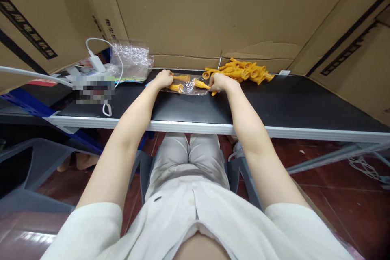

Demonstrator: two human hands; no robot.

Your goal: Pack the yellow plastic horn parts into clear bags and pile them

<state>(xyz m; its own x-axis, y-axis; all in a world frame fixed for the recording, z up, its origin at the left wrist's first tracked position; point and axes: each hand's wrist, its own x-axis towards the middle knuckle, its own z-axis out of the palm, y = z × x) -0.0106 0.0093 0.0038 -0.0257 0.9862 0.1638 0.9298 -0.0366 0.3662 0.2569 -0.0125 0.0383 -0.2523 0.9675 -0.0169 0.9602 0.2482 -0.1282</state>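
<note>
On the black tabletop lies a clear plastic bag (189,89) with a few yellow toy horns in it, one of them a horn (182,78) near its far edge. My left hand (165,79) pinches the bag's left end. At the right end, my right hand (222,83) has its fingers closed round the thin end of another yellow toy horn (200,84), whose wide end points left into the bag. Just behind my right hand rises a heap of loose yellow toy horns (250,71). My fingertips are partly hidden on both sides.
A stack of clear bags (132,59) lies at the back left. Beside it are a white charger (96,63) with its cable and a blurred-out item (93,90). Cardboard walls (189,12) enclose the table's back and sides. A pale metal edge (191,126) runs along the front.
</note>
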